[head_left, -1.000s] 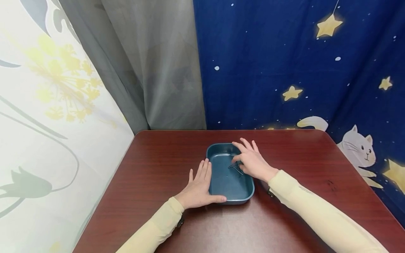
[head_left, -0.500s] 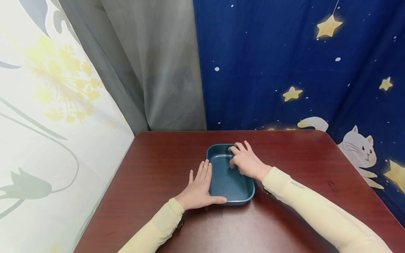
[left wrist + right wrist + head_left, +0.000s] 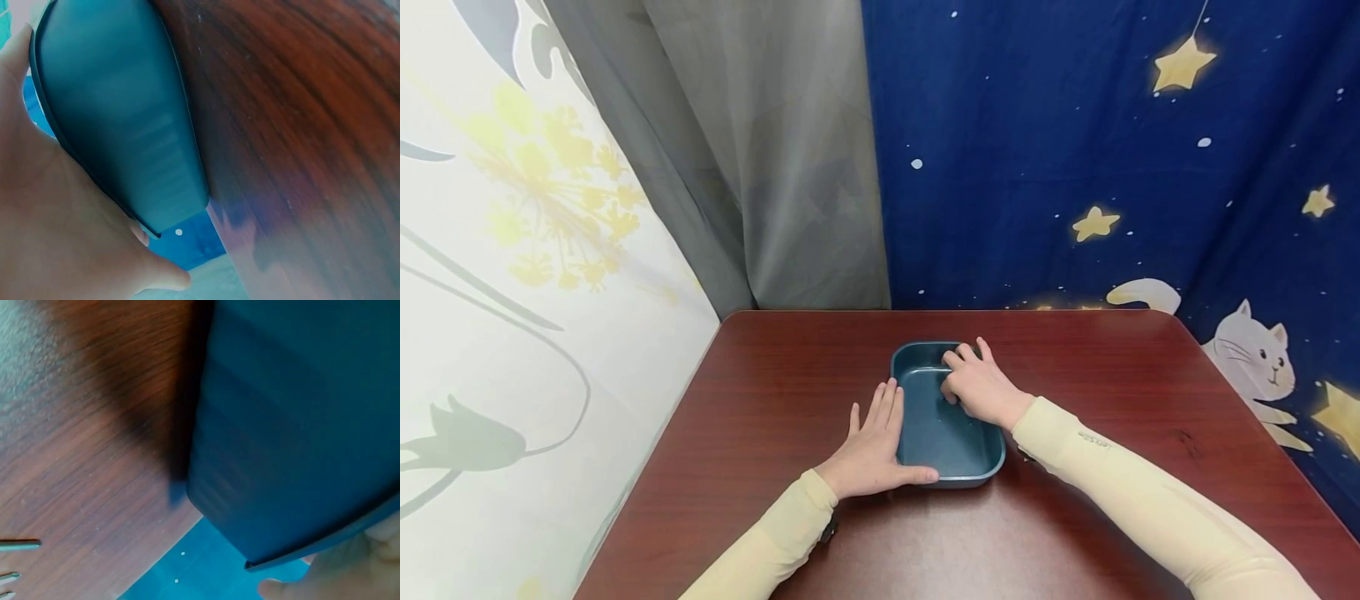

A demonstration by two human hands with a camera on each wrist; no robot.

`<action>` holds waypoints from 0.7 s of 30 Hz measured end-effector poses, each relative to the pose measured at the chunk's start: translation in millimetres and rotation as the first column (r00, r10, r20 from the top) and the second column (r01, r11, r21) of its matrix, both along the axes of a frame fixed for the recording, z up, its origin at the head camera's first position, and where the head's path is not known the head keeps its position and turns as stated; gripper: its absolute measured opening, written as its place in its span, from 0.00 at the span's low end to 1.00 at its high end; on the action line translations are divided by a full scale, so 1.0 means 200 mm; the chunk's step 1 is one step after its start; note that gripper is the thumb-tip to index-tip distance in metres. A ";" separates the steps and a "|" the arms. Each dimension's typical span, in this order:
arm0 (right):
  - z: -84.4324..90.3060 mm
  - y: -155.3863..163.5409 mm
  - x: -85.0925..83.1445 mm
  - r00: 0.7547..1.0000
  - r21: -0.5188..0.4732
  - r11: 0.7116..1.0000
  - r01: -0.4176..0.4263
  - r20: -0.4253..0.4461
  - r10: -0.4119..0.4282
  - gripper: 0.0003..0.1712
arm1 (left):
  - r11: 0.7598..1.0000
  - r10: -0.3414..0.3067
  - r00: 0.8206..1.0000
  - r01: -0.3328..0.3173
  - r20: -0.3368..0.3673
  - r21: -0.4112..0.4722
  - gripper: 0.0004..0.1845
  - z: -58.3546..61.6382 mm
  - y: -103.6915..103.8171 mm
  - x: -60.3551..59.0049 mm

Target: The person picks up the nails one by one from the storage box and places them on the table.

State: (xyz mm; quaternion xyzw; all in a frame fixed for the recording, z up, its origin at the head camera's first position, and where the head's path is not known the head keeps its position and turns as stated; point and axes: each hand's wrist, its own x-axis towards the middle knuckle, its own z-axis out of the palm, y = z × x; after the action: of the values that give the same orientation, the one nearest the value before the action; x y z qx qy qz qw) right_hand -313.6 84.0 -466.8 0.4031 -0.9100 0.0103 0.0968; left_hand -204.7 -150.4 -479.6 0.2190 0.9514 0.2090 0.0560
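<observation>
A dark teal rectangular tray (image 3: 951, 446) with rounded corners and a raised rim sits on the table. My left hand (image 3: 868, 454) lies along its left side, fingers straight and together, thumb stretched over the near rim. In the left wrist view the palm (image 3: 69, 219) is right against the tray's wall (image 3: 125, 112). Inside the tray's right half, my right hand (image 3: 981, 387) reaches down with bent fingers. The thin black wire-like pieces seen there before are hidden beneath it, and I cannot tell whether the fingers pinch them. The right wrist view shows mainly the tray's outer wall (image 3: 294, 437).
The tray stands on a reddish-brown wooden table (image 3: 790, 375), back from the near edge. Behind the table hang a grey curtain (image 3: 812, 167) and a blue star-patterned curtain (image 3: 1015, 125). A white floral cloth (image 3: 535, 250) hangs at the left.
My right hand has moved left and lower into the tray, its fingers bending over the black wire-like pieces, which have gone out of sight. The left hand and the tray stay put.
</observation>
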 end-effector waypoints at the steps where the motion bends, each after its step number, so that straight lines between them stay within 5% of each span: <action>1: 0.00 0.00 0.00 1.000 -0.001 1.000 0.002 -0.002 -0.002 0.19 | 1.000 -0.001 1.000 0.001 -0.002 0.001 0.71 0.00 0.00 0.00; 21: 0.01 -0.01 0.01 1.000 0.045 0.999 0.001 0.013 -0.001 0.18 | 1.000 0.000 1.000 0.000 -0.009 -0.014 0.70 0.00 -0.01 0.00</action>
State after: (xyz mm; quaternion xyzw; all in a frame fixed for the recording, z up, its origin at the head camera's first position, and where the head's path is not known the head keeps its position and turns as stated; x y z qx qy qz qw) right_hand -311.3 83.0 -465.5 0.4047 -0.9107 -0.0074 0.0821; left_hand -205.6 -151.7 -479.1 0.2195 0.9531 0.2013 0.0534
